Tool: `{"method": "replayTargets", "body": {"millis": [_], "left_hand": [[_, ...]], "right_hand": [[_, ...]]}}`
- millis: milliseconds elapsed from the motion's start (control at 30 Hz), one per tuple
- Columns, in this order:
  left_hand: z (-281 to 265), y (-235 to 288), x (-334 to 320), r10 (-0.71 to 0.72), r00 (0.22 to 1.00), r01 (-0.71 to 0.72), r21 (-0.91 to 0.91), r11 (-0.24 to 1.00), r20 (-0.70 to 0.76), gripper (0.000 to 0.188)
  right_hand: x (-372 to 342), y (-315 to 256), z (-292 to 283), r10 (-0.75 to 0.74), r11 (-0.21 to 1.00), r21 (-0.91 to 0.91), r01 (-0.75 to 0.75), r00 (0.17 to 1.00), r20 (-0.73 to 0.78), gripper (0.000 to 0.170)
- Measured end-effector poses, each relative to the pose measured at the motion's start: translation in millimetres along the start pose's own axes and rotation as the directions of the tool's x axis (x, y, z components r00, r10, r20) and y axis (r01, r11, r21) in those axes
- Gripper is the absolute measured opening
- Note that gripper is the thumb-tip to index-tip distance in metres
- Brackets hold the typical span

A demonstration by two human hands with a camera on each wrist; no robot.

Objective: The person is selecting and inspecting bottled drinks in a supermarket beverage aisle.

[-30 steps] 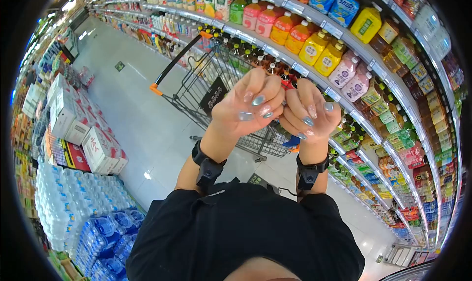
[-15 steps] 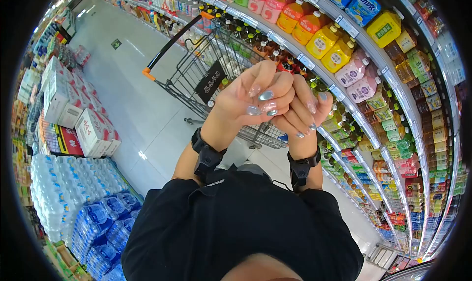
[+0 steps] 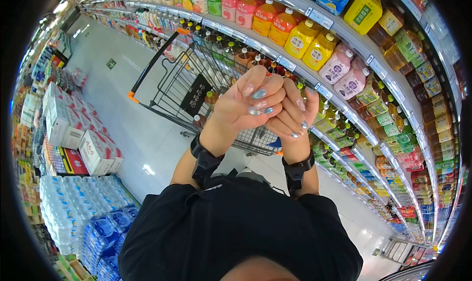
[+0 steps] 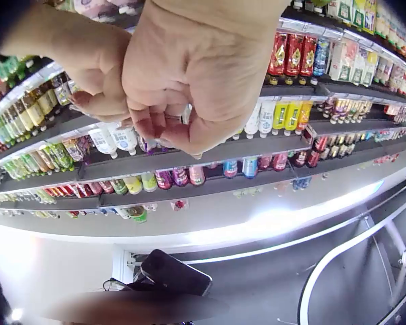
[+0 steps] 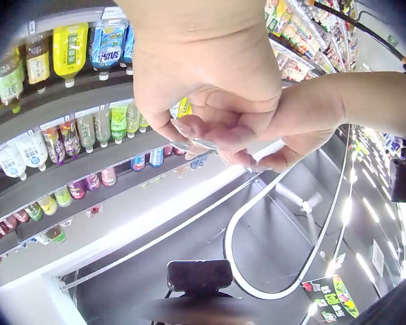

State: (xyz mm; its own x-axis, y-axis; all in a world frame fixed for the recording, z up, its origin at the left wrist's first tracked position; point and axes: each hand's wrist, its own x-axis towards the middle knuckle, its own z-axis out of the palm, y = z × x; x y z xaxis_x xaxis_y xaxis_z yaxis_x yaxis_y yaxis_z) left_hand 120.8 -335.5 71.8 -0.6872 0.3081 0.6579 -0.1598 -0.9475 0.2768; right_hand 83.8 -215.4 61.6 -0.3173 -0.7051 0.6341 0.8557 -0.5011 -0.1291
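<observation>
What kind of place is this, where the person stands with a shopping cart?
It looks like a supermarket, in the drinks aisle. Long shelves with price labels hold rows of bottles, such as the yellow juice bottles; a wire shopping cart stands beside them; and packs of bottled water are stacked across the aisle.

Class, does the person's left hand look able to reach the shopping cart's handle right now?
Probably yes, perhaps after a step: the left hand looks empty, and only the cart's basket shows between it and the handle. Its curled fingers, touching the right hand, would have to open.
</observation>
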Motion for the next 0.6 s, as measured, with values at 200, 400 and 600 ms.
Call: {"method": "replayTargets", "body": {"millis": [200,400,600], "left_hand": [[-26,-15,2,0.027,0.968,-0.042,-0.056,0.998,-0.248,0.024],[-95,3,-11,0.071,0.907,-0.120,-0.093,0.988,-0.414,0.020],[-282,45,-130,0.005,0.403,0.135,0.065,0.989,-0.915,0.016]], "right_hand": [[-18,-22,-23,-0.060,0.993,0.088,0.074,0.987,-0.146,0.028],[-15,-41,-81,-0.091,0.996,-0.024,0.089,0.924,-0.370,0.026],[-56,-51,-261,-0.338,0.847,-0.393,-0.358,0.209,-0.918,0.021]]}}
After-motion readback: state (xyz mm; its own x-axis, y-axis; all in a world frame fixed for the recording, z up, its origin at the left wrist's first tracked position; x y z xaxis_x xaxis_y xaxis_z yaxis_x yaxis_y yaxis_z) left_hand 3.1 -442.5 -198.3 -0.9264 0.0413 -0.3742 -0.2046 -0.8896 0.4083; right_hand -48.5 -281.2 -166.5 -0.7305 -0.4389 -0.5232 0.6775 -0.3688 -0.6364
